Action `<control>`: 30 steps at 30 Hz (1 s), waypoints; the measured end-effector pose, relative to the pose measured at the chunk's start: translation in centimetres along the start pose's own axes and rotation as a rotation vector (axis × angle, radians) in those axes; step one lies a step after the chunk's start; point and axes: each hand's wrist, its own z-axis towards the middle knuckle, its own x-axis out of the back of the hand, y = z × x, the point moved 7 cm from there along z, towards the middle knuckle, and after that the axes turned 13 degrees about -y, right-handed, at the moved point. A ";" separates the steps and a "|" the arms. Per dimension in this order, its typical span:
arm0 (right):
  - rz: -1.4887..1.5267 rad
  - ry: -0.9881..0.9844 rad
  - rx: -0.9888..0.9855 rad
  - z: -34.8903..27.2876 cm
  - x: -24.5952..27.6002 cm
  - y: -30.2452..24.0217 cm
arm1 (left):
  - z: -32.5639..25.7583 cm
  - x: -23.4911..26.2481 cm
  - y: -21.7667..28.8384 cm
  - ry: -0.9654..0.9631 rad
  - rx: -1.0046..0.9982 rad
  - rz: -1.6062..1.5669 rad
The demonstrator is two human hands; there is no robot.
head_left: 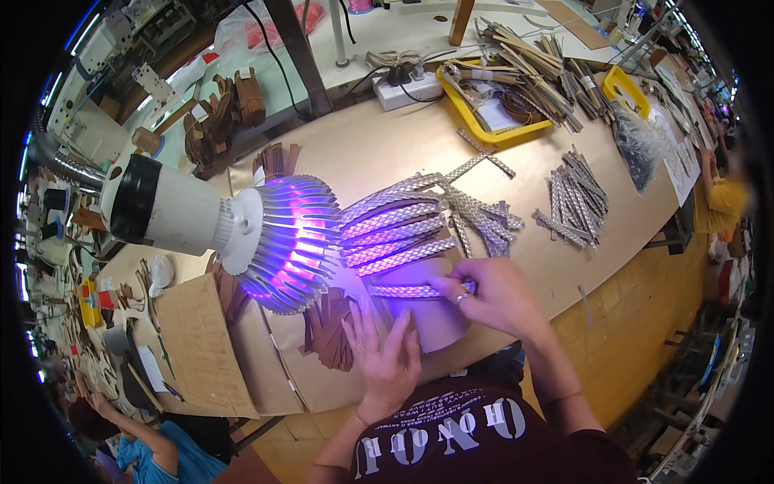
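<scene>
A braided strip [407, 290] is pinched at its end by the right hand [496, 297], under the purple lamp [278, 242]. The left hand [385, 355] is laid flat and open at 6 o'clock from it. The strip's end is hidden by fingers. More strips [399, 230] are lined up at 12 o'clock.

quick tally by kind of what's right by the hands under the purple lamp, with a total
Braided strips laid side by side under the lamp: 4
Braided strip held by the right hand: 1
Finned lamp glowing purple: 1
Flat card sheet under the left hand: 1
Total: 7
The loose pile of strips beyond is too tangled to count.
</scene>
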 end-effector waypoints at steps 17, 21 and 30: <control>0.340 -0.057 0.096 -0.5 -0.3 1.3 | 1.1 -1.0 1.6 -0.190 -0.077 -0.072; 0.339 0.017 0.132 -0.2 0.2 1.2 | 1.3 -0.9 1.9 -0.240 -0.077 0.011; 0.221 -0.052 0.076 -0.5 0.0 1.6 | 1.9 -0.6 2.4 -0.249 -0.110 0.139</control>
